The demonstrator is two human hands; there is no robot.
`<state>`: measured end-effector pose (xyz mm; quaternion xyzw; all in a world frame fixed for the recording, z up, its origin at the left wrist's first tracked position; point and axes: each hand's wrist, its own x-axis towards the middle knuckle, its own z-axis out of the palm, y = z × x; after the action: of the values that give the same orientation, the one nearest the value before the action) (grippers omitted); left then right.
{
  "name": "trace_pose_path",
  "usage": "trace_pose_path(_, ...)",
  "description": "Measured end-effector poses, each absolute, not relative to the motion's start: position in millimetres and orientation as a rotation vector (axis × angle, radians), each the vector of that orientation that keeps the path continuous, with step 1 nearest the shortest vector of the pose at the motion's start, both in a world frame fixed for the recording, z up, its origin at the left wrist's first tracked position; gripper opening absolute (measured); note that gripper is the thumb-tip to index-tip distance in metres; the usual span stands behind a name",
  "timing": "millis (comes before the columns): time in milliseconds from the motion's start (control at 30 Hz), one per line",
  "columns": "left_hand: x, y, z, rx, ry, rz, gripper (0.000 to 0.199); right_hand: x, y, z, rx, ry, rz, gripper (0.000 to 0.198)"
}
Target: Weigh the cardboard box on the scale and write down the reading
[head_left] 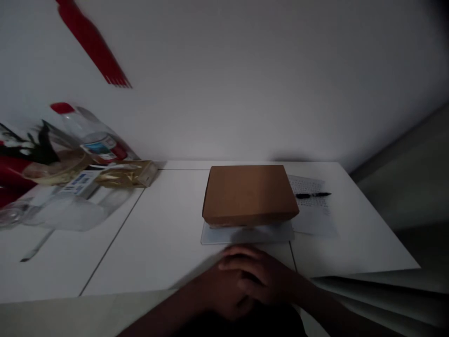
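Note:
My left hand and my right hand are clasped together at the table's front edge, the right lying partly over the left. Their fingers are closed against each other, and no object shows in them. Some left fingers are hidden under the right hand. Just beyond them lies a closed brown cardboard box, apart from both hands. It rests on a pale flat sheet or tray whose front edge sticks out beneath it. The view is dim.
Right of the box, a black pen lies on paper with writing. At the left are a red-capped bottle, a gold box, a clear plastic bottle and a flower basket. A wall backs the white table.

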<state>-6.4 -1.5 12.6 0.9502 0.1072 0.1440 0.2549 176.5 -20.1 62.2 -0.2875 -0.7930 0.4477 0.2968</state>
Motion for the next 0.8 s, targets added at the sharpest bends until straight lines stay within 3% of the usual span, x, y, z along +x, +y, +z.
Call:
trace_pose_path(133,-13,-1,31,2.728,0.445,0.605,0.015,182,-30,53,-0.819,-2.019,1.043,0.045)
trace_pose_path(300,-17,-6,33,2.721,0.613,0.689,0.019,182,-39,29,-0.893,-1.843,0.653,0.013)
trace_pose_path(433,-21,-10,18,2.716,0.711,0.686,0.025,183,-41,15,-1.056,-1.934,0.648,0.027)
trace_pose_path(633,-23,-11,7,2.786,0.762,0.599,0.023,181,-38,6,-1.114,-2.122,0.644,0.018)
trace_pose_path(800,-25,-9,10,2.862,0.732,0.554,0.019,181,-37,9,-1.096,-2.222,0.56,0.023)
